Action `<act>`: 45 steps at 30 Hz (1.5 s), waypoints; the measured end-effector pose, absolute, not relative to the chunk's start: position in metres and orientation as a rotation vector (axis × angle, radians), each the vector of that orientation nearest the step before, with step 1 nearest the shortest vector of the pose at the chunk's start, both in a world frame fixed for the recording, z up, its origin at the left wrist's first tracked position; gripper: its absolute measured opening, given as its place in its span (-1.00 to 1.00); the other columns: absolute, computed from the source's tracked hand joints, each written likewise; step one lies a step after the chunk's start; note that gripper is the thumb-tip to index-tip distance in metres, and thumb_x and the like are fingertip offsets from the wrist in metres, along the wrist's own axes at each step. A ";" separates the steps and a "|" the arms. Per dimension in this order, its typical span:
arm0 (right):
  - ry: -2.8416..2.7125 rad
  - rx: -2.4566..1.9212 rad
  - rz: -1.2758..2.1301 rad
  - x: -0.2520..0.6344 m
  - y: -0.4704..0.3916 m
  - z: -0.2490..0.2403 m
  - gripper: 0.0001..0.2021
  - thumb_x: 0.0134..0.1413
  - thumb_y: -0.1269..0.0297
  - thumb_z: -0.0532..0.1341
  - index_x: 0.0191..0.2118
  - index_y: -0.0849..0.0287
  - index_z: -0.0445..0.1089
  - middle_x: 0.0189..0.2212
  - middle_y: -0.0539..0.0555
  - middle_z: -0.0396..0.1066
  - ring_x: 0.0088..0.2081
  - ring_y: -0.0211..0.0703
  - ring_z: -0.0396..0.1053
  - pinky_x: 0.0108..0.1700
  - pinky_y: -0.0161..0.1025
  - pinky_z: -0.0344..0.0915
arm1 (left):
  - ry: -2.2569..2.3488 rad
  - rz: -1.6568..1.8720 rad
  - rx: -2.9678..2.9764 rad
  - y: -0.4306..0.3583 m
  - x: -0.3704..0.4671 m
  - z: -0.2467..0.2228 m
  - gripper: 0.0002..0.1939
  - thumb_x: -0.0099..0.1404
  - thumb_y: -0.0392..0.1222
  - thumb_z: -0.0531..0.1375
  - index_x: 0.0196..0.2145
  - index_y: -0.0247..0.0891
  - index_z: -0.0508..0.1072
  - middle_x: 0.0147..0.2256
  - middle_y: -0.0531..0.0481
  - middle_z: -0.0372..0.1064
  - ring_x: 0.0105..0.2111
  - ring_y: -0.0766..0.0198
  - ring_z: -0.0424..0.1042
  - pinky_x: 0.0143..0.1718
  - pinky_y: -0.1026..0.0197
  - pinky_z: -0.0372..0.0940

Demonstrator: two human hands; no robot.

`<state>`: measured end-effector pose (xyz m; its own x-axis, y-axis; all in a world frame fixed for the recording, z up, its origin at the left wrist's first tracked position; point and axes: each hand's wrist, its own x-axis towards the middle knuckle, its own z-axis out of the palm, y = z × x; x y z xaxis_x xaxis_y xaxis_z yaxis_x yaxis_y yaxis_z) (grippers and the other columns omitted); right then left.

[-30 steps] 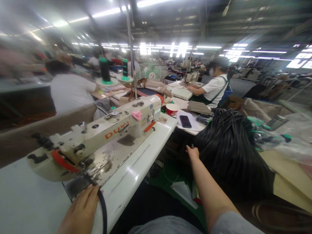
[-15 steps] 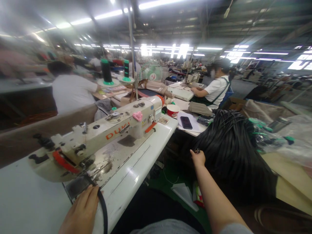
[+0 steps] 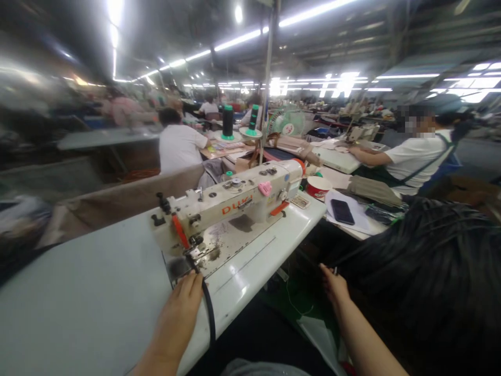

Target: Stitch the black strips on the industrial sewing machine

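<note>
My left hand rests at the front of the sewing machine, its fingers on a narrow black strap. A bit of thumb seems to show on the strap's far side. The strap runs from under the needle area past my fingers and hangs over the table edge. Low on the right, beside a heap of black straps, my right hand is closed. A small dark, shiny tip sticks out between its fingers; what it belongs to is hidden.
A white machine table stretches left. Behind the machine stand black thread cones on a stand. To the right lie a phone, a red-and-white bowl and folded fabric. Two co-workers sit beyond, one on each side.
The view has swung left, so everything sits farther right in the picture. My left hand stays on the strap by the needle; my right hand stays closed beside the heap.
</note>
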<state>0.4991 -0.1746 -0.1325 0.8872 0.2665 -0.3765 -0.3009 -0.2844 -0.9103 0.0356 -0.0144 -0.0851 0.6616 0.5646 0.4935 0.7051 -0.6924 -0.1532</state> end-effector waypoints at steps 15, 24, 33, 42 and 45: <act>0.018 -1.799 0.670 0.448 -0.171 -0.150 -0.73 -0.17 0.11 0.46 -0.41 0.20 0.50 -0.73 -0.01 0.33 -0.78 -0.30 0.08 -0.70 -0.34 -0.07 | -0.916 -0.791 -2.580 -0.001 0.031 -0.091 -0.55 0.44 -0.29 0.05 0.24 -0.29 0.36 0.08 -0.28 0.46 0.13 -0.04 0.45 0.19 -0.04 0.33; -0.022 -1.767 0.525 0.505 -0.177 -0.121 -0.59 -0.01 -0.08 0.34 -0.24 0.21 0.50 -0.74 -0.12 0.24 -0.74 -0.31 0.09 -0.66 -0.35 -0.08 | -0.985 -0.798 -2.621 -0.008 0.034 -0.080 -0.55 0.44 -0.25 0.02 0.23 -0.30 0.39 0.09 -0.30 0.44 0.11 -0.04 0.44 0.22 -0.08 0.29; -0.114 -1.721 0.652 0.476 -0.179 -0.123 -0.64 -0.07 0.00 0.39 -0.26 0.20 0.52 -0.64 -0.04 0.38 -0.75 -0.40 0.02 -0.68 -0.38 -0.16 | -0.940 -0.638 -2.570 -0.006 0.027 -0.087 -0.60 0.43 -0.35 0.00 0.12 -0.38 0.48 0.09 -0.33 0.44 0.08 -0.05 0.45 0.17 -0.06 0.34; -0.125 -1.630 0.554 0.491 -0.170 -0.098 -0.46 0.07 -0.24 0.24 -0.17 0.21 0.51 -0.64 -0.09 0.29 -0.73 -0.42 -0.03 -0.65 -0.39 -0.16 | -0.915 -0.614 -2.547 -0.004 0.028 -0.088 -0.62 0.49 -0.26 0.01 0.12 -0.39 0.49 0.12 -0.33 0.42 0.10 -0.07 0.45 0.16 -0.06 0.35; -0.130 -1.634 0.551 0.489 -0.167 -0.096 -0.52 -0.02 -0.13 0.32 -0.19 0.23 0.52 -0.65 -0.10 0.28 -0.72 -0.43 -0.03 -0.65 -0.38 -0.20 | -0.906 -0.629 -2.534 0.000 0.025 -0.091 -0.62 0.49 -0.22 0.05 0.13 -0.42 0.48 0.14 -0.36 0.41 0.09 -0.09 0.45 0.15 -0.07 0.37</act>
